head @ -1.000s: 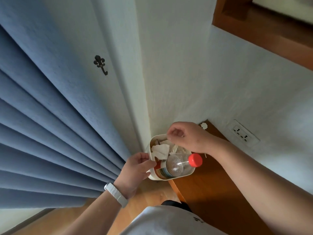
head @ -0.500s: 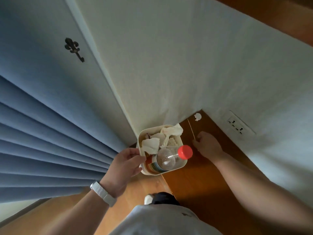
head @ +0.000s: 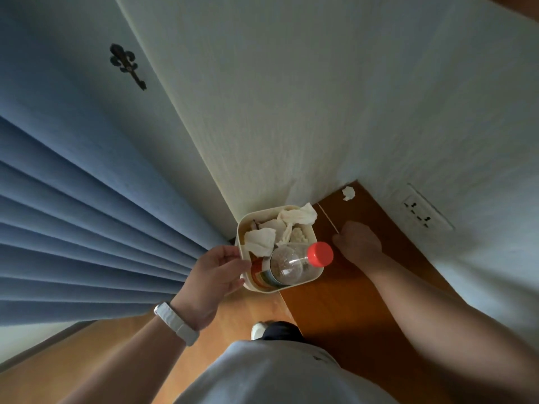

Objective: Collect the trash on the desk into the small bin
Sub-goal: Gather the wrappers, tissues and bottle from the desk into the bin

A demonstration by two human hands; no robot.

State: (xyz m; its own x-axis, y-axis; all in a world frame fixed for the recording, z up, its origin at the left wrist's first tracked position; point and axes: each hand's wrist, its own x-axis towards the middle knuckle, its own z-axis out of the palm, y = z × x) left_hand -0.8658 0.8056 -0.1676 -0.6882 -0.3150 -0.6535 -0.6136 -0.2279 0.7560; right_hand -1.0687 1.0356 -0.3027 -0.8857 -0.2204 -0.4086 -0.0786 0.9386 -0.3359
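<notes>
Hands (head: 218,269) grip rounded cream bin (head: 303,279) of crumpled tissue (head: 261,242).

No legible text; bottle label (head: 259,275) blurred.

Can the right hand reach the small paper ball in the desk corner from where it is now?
Probably yes. The right hand rests on the desk at a thin stick, and only bare wood lies between it and the paper ball.
</notes>
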